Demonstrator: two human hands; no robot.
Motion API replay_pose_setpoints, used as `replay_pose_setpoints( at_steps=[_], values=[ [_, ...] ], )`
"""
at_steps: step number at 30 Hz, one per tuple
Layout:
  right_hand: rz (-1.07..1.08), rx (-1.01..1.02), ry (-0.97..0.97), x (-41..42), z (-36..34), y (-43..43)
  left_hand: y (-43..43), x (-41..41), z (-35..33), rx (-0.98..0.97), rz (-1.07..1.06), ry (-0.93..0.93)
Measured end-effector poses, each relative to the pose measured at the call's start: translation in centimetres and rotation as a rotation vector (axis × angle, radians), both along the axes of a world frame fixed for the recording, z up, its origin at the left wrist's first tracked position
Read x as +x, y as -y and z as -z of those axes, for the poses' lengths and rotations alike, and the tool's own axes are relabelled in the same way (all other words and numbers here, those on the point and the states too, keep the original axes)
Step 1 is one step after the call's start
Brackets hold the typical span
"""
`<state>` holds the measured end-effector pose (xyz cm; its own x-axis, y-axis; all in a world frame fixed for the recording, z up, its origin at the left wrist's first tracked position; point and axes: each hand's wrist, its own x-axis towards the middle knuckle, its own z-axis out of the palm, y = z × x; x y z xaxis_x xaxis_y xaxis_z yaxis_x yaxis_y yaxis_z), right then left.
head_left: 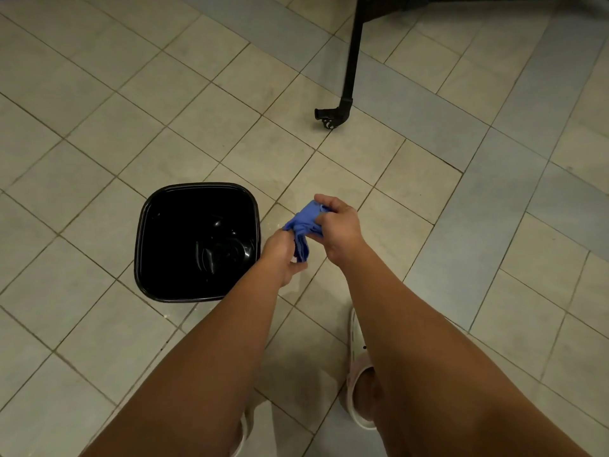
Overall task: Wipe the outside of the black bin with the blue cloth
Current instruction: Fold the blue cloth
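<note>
A glossy black bin stands upright on the tiled floor, seen from above with its dark inside showing. Just to its right, both hands hold a bunched blue cloth in the air. My right hand grips the cloth's upper end with curled fingers. My left hand pinches the lower hanging end, close beside the bin's right rim. Neither the cloth nor either hand touches the bin.
A black metal leg with a small caster foot stands on the floor further ahead to the right. My feet in pale clogs are below the arms. Beige and grey-blue tiles surround the bin.
</note>
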<state>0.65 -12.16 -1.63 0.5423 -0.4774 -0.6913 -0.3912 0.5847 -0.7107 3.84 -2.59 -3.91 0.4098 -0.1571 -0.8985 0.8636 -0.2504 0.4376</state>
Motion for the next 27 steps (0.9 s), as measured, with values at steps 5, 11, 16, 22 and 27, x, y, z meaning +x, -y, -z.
replay_pose_setpoints(
  at_steps=[5, 11, 16, 22, 27],
  values=[
    [0.073, -0.021, 0.023, 0.8, 2.5, -0.3, 1.8, 1.0, 0.7, -0.166, -0.257, -0.084],
    [0.168, -0.03, 0.064, 2.5, 4.1, -0.5, 4.0, 3.2, 2.4, -0.158, -0.338, 0.072],
    [0.307, 0.031, 0.068, 2.9, 6.2, -1.1, 4.2, 3.8, 6.0, -0.097, -0.208, 0.245],
    [0.193, 0.038, -0.24, -0.4, 11.4, -3.0, 1.7, 2.2, 10.9, 0.202, 0.234, 0.251],
    [0.049, 0.04, -0.4, -2.3, 13.9, -4.3, 0.0, 0.1, 13.6, 0.368, 0.309, 0.271]
  ],
)
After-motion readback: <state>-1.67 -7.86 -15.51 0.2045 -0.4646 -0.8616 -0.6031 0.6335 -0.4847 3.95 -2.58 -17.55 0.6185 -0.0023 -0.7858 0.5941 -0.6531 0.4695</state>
